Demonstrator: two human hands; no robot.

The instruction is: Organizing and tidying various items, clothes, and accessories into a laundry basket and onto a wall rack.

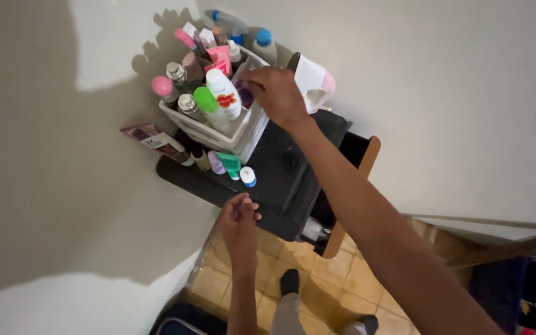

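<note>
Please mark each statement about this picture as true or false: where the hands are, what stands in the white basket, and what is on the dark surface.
1. The right hand reaches into the white basket of bottles. True.
2. The left hand holds a green-capped bottle. False: it is near the front edge of the black tabletop and appears to hold nothing; the green-capped bottle stands in the basket.
3. The basket stands on the tiled floor. False: it stands on the black tabletop.
4. A small blue-and-white container lies on the tabletop in front of the basket. True.
</note>
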